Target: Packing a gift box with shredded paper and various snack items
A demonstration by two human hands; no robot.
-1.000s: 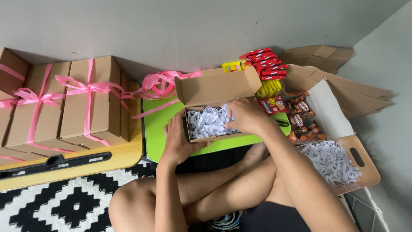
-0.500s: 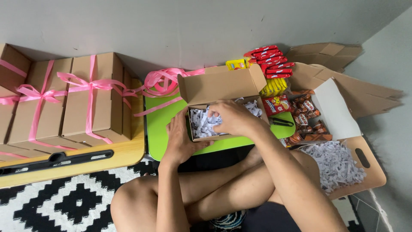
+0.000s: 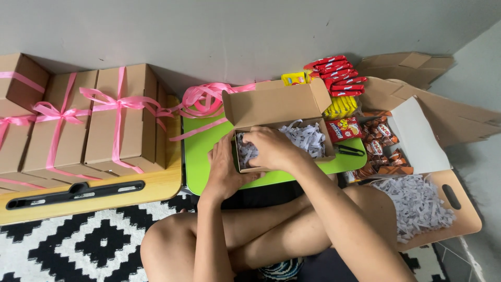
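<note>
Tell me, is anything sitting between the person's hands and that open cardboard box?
Nothing visible does. The right hand is already inside the open cardboard box, pressing on the shredded white paper. The left hand rests against the box's near left corner. The raised lid leans back, away from both hands.

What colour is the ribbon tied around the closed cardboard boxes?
Pink, on the ribbon around the closed cardboard boxes; head view.

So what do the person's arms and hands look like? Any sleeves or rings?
Both arms are bare all the way up, with no sleeves in view. The left hand and right hand wear no gloves, and I can see no rings, watch or bracelets on them or on the wrists. The fingers are too small here to tell about the nails.
</note>
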